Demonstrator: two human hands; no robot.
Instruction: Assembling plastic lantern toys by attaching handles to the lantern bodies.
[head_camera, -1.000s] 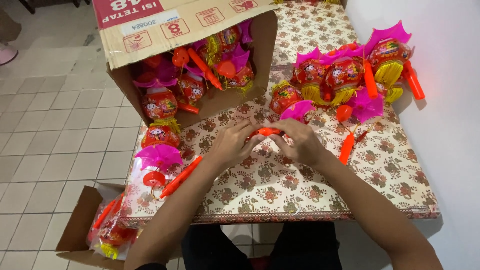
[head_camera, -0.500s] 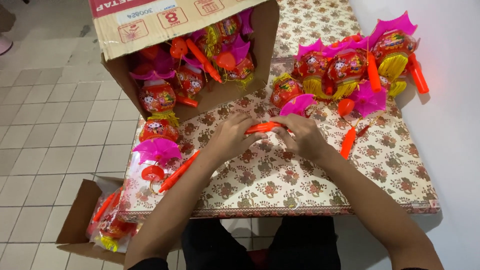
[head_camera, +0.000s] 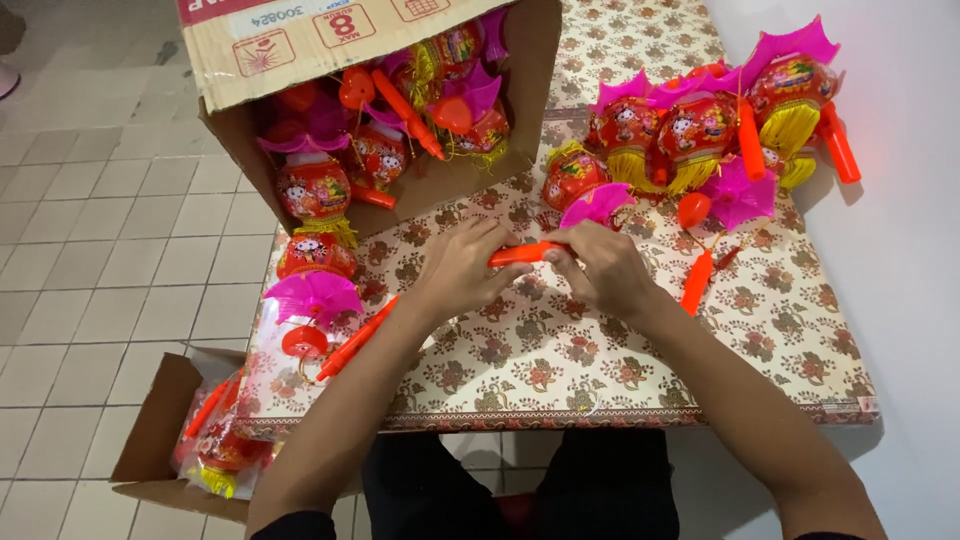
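Hands meet over the middle of the patterned table (head_camera: 760, 330), both closed on one orange plastic stick (head_camera: 522, 254). The left hand (head_camera: 462, 268) curls its fingers over the stick's left end, hiding that end; the right hand (head_camera: 605, 268) pinches the other end between thumb and fingertips. The stick lies level between them, just above the tablecloth.

Judging by its look, the stick is a thin, hollow, moulded handle: very light, stiff along its length, smooth and a little slippery. A pinch at each end, as now, seems the sound way to hold it; hard bending or twisting could crack it or snap a joint.

Just beyond the right hand's fingertips lies a pink paper fan piece (head_camera: 597, 205), with a small red lantern (head_camera: 572, 176) behind it. Farther out from the right hand sits a cluster of finished lanterns (head_camera: 700, 125), red with yellow tassels and pink tops, soft and easily crushed. A second orange stick (head_camera: 697, 281) lies near the right wrist's outer side.

Beyond the left hand stands a tipped cardboard box (head_camera: 300, 45) spilling more lanterns. Beside the left forearm lie another lantern with pink top (head_camera: 312, 275) and a loose orange handle (head_camera: 358, 338). Below the table edge, near the left elbow, a smaller open box (head_camera: 150, 440) holds bagged pieces.
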